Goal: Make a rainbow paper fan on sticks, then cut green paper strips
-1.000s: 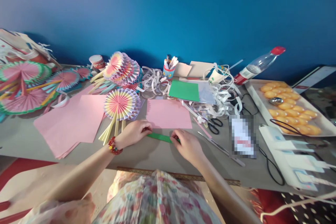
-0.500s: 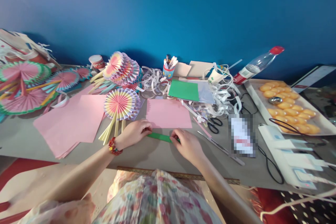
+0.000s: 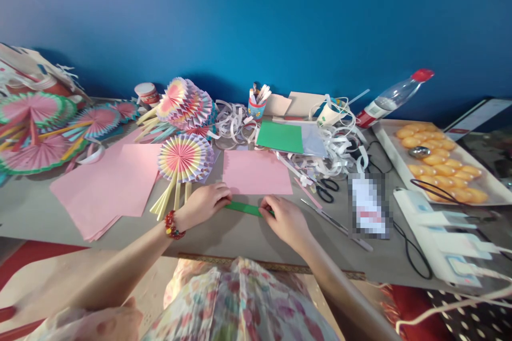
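Observation:
A narrow green paper strip (image 3: 245, 208) lies low over the grey table between my hands. My left hand (image 3: 207, 203), with a red bead bracelet on its wrist, has its fingers closed on the strip's left end. At the right end, my right hand (image 3: 282, 219) pinches the strip between thumb and fingers. Just beyond the strip lies a pink sheet (image 3: 258, 173). A green sheet (image 3: 280, 137) rests on a clear sleeve behind it. Left of my left hand is a round pleated paper fan (image 3: 186, 159) with pale yellow sticks.
Scissors (image 3: 327, 191) and a metal-bladed cutter (image 3: 336, 224) lie right of my hands. Pink sheets (image 3: 108, 186) lie left. White paper curls, a pen cup (image 3: 256, 109), a bottle (image 3: 394, 98), a tray (image 3: 390, 141) and a power strip (image 3: 436, 237) stand farther out.

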